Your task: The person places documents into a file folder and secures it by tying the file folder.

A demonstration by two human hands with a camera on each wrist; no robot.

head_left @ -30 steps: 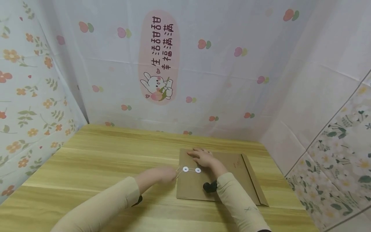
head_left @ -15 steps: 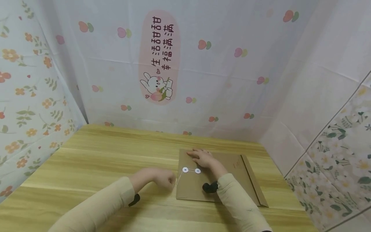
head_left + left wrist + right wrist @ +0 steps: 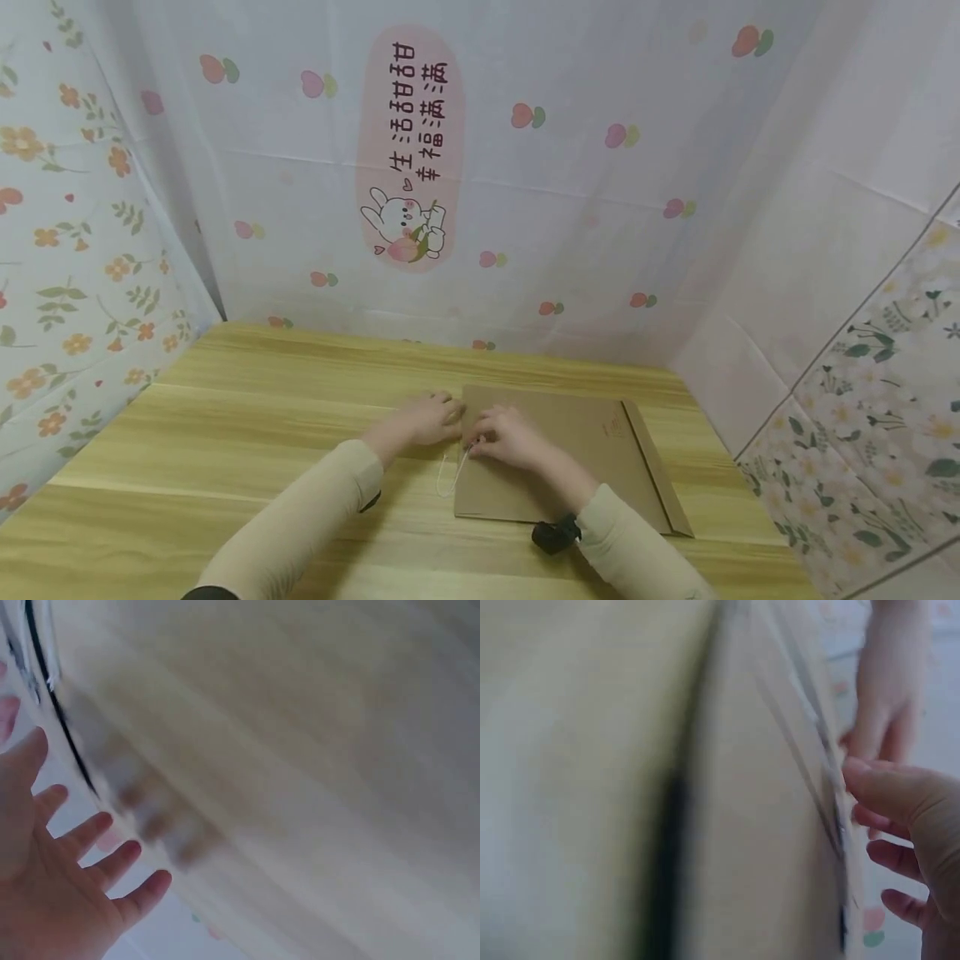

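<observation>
A brown kraft document envelope (image 3: 562, 458) lies flat on the wooden table. My right hand (image 3: 517, 442) is over its left part, thumb and index finger bent around a white string button (image 3: 480, 439). Whether they pinch the button or its string cannot be told. A thin white string (image 3: 452, 487) hangs in a loose loop off the envelope's left edge. Just beyond that edge, my left hand (image 3: 431, 418) rests by the envelope's far left corner. In the left wrist view its fingers (image 3: 97, 832) are spread and loosely bent, holding nothing.
The wood-grain table (image 3: 262, 400) extends left of the envelope. Behind it hangs a white printed curtain (image 3: 562, 208). Patterned cloth (image 3: 82, 250) lines the left side, with a floral panel (image 3: 885, 417) on the right.
My left hand has released the string and moved up to the envelope's left edge. My right hand has slid left and down from the far edge onto the buttons. The string now hangs slack.
</observation>
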